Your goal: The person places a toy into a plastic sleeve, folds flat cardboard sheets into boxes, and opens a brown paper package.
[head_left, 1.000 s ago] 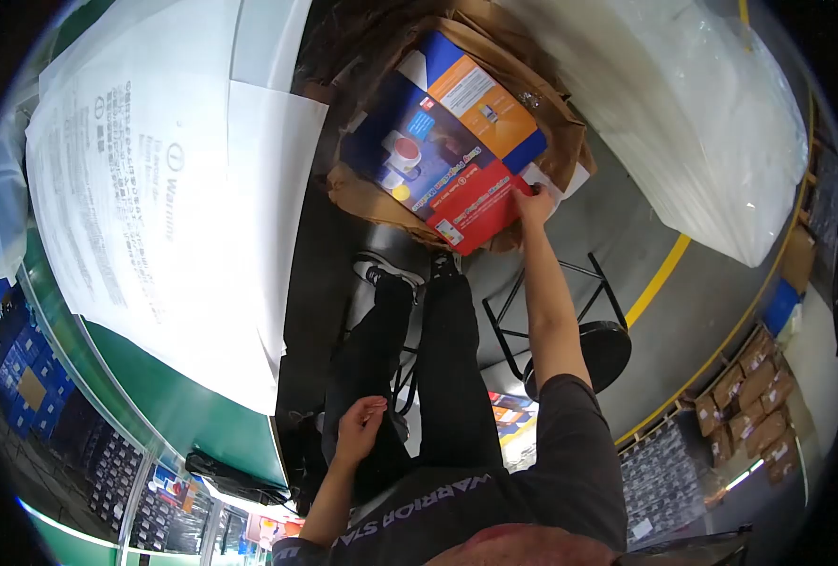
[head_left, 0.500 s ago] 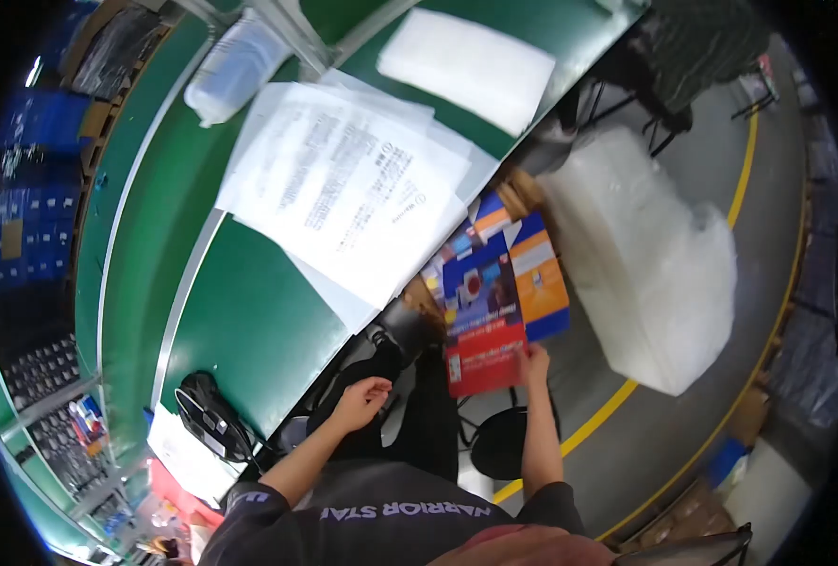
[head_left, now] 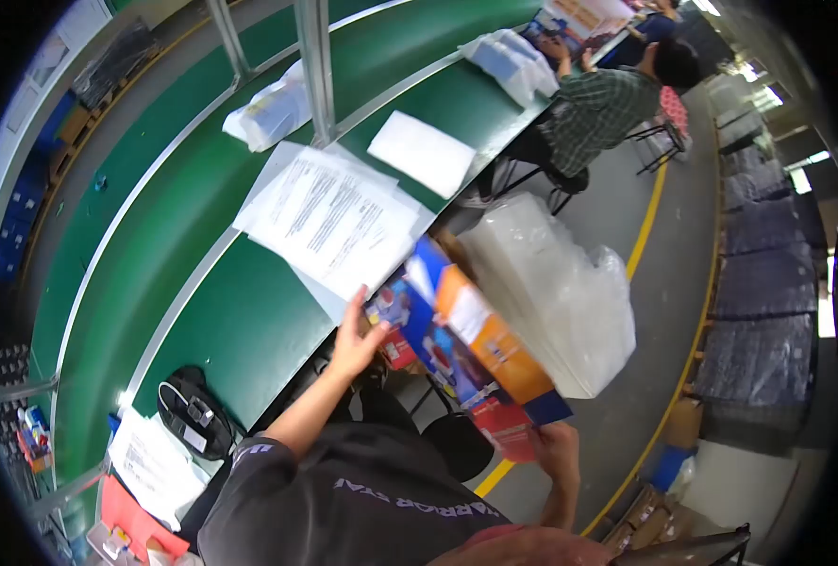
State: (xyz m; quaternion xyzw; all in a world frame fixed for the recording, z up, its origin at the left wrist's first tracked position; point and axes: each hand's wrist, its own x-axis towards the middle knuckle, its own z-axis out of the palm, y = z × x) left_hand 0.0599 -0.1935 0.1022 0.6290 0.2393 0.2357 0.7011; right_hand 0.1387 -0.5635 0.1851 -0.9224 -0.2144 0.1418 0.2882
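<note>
A printed cardboard box [head_left: 494,344] in blue, orange and red is held tilted in front of me, beside the table edge; it is partly blurred. My right hand [head_left: 558,453] grips its lower corner. At the box's left edge is my left hand [head_left: 351,344], thumb and fingers apart; whether it touches the cardboard I cannot tell. Printed paper sheets [head_left: 329,222] lie in a loose pile on the green table [head_left: 235,321], just beyond my left hand. A white stack [head_left: 422,153] of sheets or pads rests farther along the table.
Large clear plastic wrapping [head_left: 551,292] stands on the floor to the right. A black cable bundle [head_left: 192,415] and more papers [head_left: 155,462] lie at the table's near end. A seated co-worker [head_left: 603,113] handles another box. A metal post [head_left: 313,75] rises from the table.
My right hand has brought the box up and nearer, turning it. My left hand has moved up to its left edge. The view has tilted, bringing the co-worker into sight.
</note>
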